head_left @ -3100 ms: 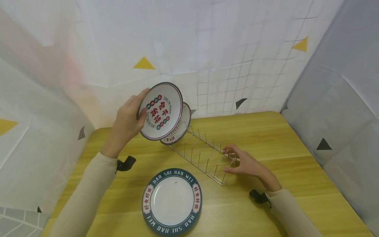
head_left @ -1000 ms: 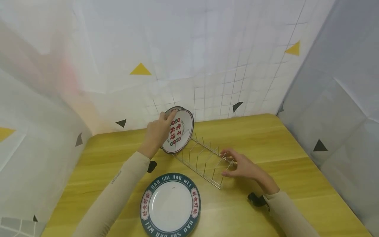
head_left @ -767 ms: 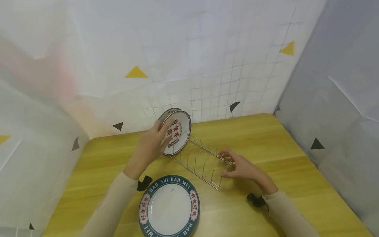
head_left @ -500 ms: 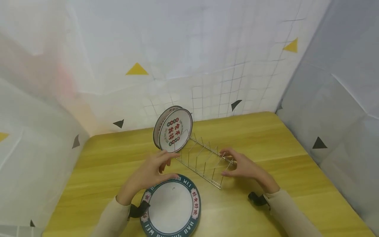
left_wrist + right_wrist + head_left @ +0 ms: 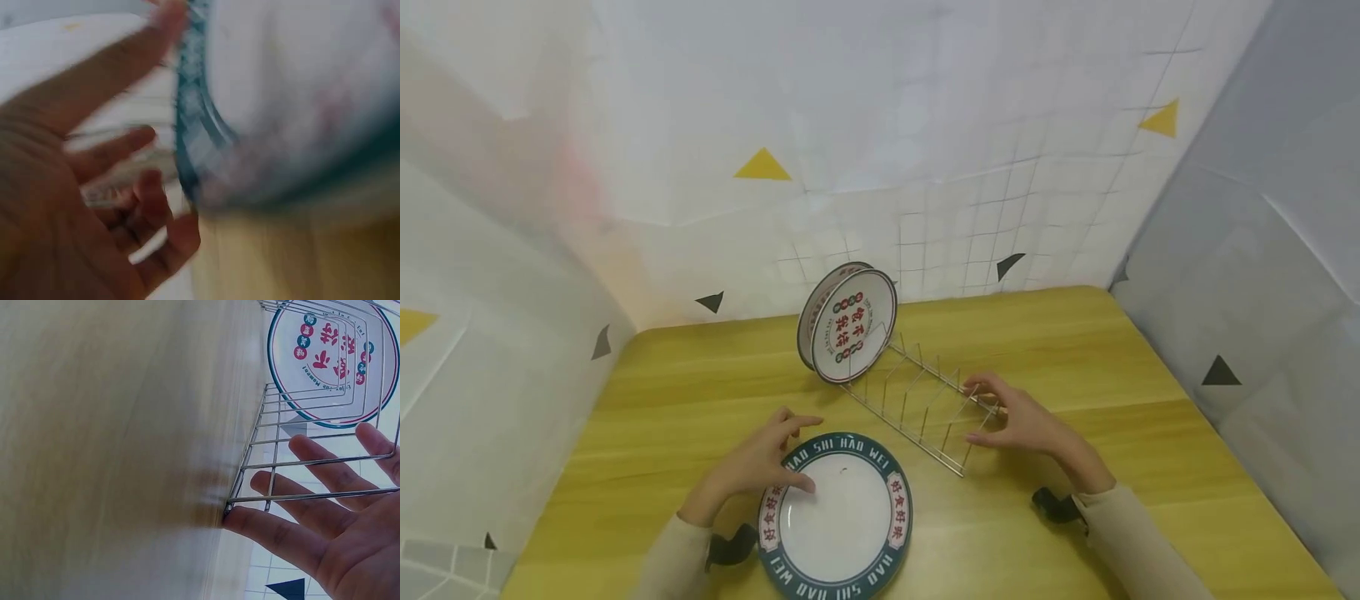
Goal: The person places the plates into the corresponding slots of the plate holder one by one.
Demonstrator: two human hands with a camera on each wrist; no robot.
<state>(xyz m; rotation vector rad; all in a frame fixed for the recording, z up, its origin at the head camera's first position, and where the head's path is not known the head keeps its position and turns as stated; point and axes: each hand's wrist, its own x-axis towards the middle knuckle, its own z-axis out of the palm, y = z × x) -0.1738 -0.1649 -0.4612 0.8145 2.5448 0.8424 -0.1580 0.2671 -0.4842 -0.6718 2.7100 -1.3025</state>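
A wire dish rack (image 5: 904, 432) lies diagonally on the table. At its far left end two white plates stand on edge: the front plate (image 5: 854, 310) bears red characters, and the rear plate (image 5: 808, 329) is mostly hidden behind it. My left hand (image 5: 760, 458), fingers parted and thumb over the rim, is at the left edge of a teal-rimmed plate (image 5: 835, 525) lying flat nearest me. That plate (image 5: 250, 75) is blurred in the left wrist view. My right hand (image 5: 1026, 425) grips the rack's near right end; its fingers (image 5: 337, 469) reach behind the wires in the right wrist view.
Bare wood table (image 5: 1097, 350) surrounds the rack on the right. A white sheet wall (image 5: 700, 125) with yellow and dark triangles rises close behind the two standing plates, and more sheeting (image 5: 1285, 275) encloses the right side.
My left hand has set the plate with red characters into the rack's far end, let go, and drawn back down to the teal-rimmed plate. My right hand stays at the rack.
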